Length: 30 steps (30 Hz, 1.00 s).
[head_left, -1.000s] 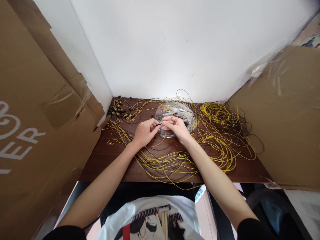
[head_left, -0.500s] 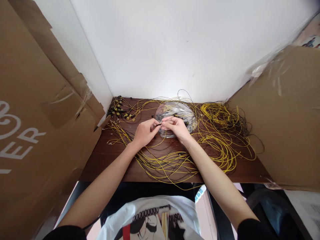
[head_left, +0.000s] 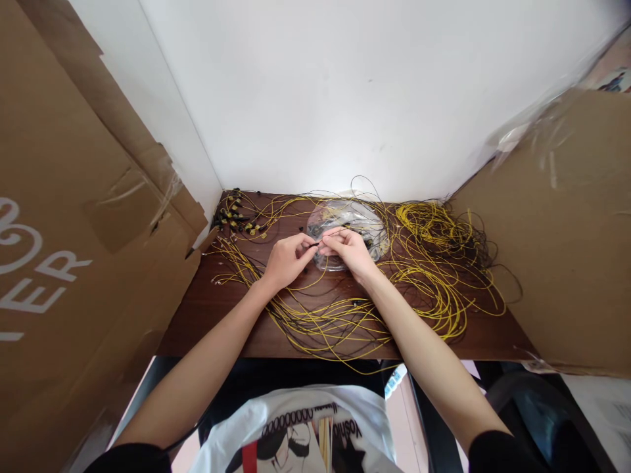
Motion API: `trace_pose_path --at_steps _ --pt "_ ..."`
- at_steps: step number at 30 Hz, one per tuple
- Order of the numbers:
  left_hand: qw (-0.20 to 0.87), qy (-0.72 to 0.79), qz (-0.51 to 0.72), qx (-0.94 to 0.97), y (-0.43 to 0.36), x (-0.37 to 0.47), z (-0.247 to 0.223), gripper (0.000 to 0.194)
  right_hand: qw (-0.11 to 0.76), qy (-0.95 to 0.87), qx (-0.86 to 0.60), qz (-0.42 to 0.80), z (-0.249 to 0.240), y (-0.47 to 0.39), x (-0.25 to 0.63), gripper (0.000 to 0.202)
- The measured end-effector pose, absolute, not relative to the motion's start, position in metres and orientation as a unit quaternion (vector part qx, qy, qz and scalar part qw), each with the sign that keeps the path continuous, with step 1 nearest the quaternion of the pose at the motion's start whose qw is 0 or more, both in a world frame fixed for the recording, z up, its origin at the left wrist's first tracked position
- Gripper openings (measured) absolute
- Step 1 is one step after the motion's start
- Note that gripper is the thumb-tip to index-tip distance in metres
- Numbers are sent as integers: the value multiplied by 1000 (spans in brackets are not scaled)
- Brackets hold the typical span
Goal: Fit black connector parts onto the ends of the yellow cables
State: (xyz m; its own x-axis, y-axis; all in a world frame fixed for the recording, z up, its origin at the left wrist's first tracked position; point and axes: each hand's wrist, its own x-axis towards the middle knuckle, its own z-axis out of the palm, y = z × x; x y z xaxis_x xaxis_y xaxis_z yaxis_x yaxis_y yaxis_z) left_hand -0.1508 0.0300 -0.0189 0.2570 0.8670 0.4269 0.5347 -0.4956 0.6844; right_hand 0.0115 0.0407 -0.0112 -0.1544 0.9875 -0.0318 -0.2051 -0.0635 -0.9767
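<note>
My left hand (head_left: 287, 260) pinches a small black connector piece (head_left: 314, 245) between thumb and fingers. Facing it, my right hand (head_left: 346, 249) is closed in a pinch on a thin wire that meets the black piece; the fingertips hide most of the joint. Both hands are just above a clear plastic bag (head_left: 340, 265) with small dark and yellow parts in it. Beneath my forearms, yellow and black wires (head_left: 315, 315) run across the brown table (head_left: 207, 328).
Coiled yellow wires (head_left: 428, 223) lie at the right, with another loop bundle (head_left: 438, 302) nearer me. Small black and yellow connectors (head_left: 236, 220) are heaped at the back left. Cardboard panels (head_left: 98, 230) flank the table, and a white wall (head_left: 345, 98) stands behind.
My right hand has shifted very slightly to the right, so a little more of the gap between the fingertips shows. My left hand has barely moved.
</note>
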Motion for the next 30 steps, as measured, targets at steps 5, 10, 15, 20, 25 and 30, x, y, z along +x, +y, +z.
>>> trace_pose_path --at_steps 5,10,15,20,25,30 --pt "277 440 417 746 30 -149 -18 21 510 -474 -417 584 -12 42 12 37" --pt "383 418 438 697 30 -148 -13 22 518 -475 -415 578 -9 41 12 39" --pt "535 409 471 569 31 -149 -11 27 533 -470 -411 571 -5 39 11 40" --pt "603 369 496 504 33 -150 -10 28 540 -479 -409 559 -6 38 11 36" --pt "600 370 497 507 34 -150 -10 31 551 -552 -397 484 -7 35 8 25" --pt "583 404 500 497 34 -150 -13 32 515 -638 -417 392 -5 30 8 17"
